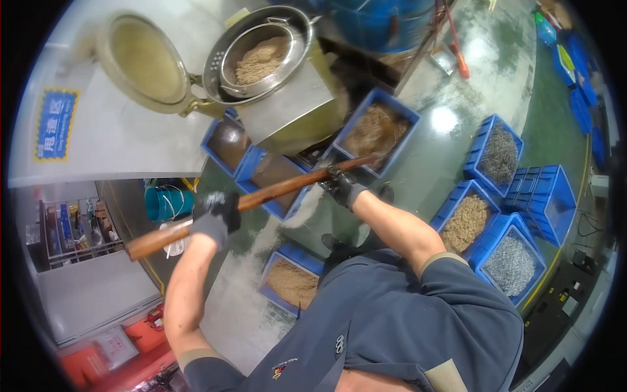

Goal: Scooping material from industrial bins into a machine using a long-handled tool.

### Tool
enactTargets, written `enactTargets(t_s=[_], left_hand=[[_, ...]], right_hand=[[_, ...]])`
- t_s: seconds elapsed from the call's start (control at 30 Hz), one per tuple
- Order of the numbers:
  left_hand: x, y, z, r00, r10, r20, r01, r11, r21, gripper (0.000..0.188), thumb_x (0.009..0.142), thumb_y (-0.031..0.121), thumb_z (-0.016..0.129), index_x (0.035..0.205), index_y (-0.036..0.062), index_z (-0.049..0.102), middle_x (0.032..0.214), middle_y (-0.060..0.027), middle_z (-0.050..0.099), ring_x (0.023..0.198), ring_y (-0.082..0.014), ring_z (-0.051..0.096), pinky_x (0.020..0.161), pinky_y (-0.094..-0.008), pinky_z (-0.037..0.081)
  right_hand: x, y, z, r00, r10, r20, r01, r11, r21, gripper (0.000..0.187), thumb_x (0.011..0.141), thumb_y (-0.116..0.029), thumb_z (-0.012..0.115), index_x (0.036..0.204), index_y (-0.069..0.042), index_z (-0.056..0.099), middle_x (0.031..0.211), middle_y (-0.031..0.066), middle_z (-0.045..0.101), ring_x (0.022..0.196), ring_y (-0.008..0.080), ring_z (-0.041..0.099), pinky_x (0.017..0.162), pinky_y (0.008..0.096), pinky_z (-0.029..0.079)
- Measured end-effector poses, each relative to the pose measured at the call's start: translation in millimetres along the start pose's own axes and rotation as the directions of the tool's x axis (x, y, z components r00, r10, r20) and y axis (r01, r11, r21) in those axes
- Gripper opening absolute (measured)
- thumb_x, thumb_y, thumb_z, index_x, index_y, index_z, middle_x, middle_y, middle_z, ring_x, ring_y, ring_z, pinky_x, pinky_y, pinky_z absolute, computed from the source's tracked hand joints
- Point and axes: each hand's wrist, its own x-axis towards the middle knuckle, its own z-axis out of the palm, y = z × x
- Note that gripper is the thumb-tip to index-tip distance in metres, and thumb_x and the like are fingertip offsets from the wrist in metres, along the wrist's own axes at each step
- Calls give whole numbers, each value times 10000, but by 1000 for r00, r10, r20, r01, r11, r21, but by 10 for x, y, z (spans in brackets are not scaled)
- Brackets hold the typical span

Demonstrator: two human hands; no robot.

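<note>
Both my hands, in dark gloves, are closed around a long wooden-handled tool [281,189]. My left hand [221,210] grips it nearer the thick butt end, and my right hand [341,185] holds it further along. The pole slants from lower left to upper right. Its far end reaches into a blue bin [344,135] holding brown material [375,129]; I cannot make out the tool's head there. Left of that bin stand two more blue bins with brownish contents, one of them [294,208] partly behind the pole.
A machine with a raised round lid [145,62] stands ahead, its metal drum [219,49] holding a basket of tan material [262,60]. Blue bins of metal shavings [513,266] and tan scraps [465,225] sit at the right. Another tan-filled bin [290,281] is near my feet. A teal bucket [168,202] stands left.
</note>
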Motion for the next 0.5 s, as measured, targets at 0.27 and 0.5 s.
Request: enactTargets(t_s=[0.27, 0.5], left_hand=[[1459, 867, -978, 976, 150, 157, -167, 980, 103, 335, 765, 260, 697, 1048, 81, 712, 1072, -157, 691, 994, -308, 670, 868, -383, 529], [1861, 1504, -2118, 949, 295, 111, -311, 935, 169, 393, 774, 280, 709, 1125, 104, 683, 1162, -144, 666, 1064, -296, 649, 917, -389, 508]], right_hand=[[45, -1795, -399, 808, -433, 401, 435, -21, -900, 301, 866, -242, 604, 1100, -60, 662, 985, 71, 661, 878, 214, 635, 719, 374, 522], [-1183, -2855, 2195, -36, -234, 972, 856, -509, -91, 431, 889, -256, 665, 1257, -50, 577, 1135, 187, 615, 1047, 273, 608, 851, 395, 530]])
